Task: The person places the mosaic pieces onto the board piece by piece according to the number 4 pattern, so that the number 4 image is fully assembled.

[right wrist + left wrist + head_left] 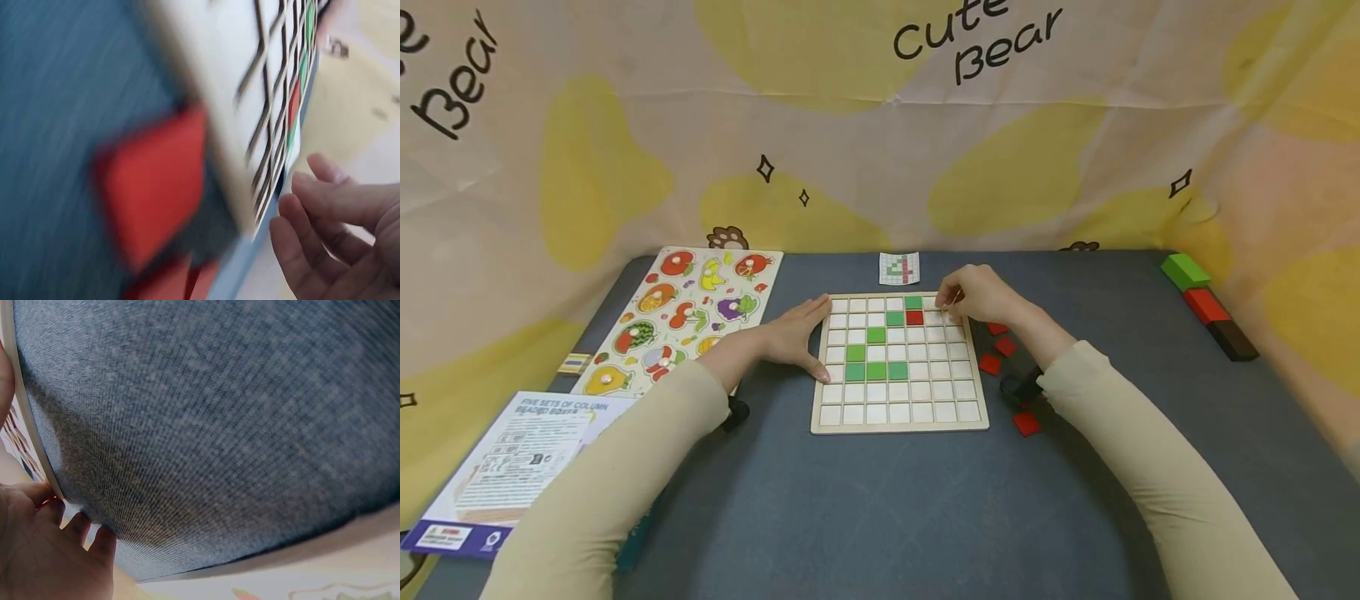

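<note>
A wooden grid board (900, 431) lies on the table, mostly with white squares plus several green tiles (876, 372) and one red tile (913, 317) in its cells. My left hand (790, 335) rests at the board's left edge, fingers near the upper corner and thumb lower down; in the left wrist view its fingertips touch the rim. My right hand (983, 293) hovers over the board's upper right corner, fingers loosely bent. No tile shows between its fingers in the right wrist view. Loose red tiles (156, 187) lie beside the board's right edge.
A small pattern card (898, 268) lies behind the board. To the left are a fruit picture board (647, 317) and a printed booklet (520, 458). Green, red and dark blocks (1207, 306) stand in a row at the far right. A patterned cloth (850, 150) hangs behind.
</note>
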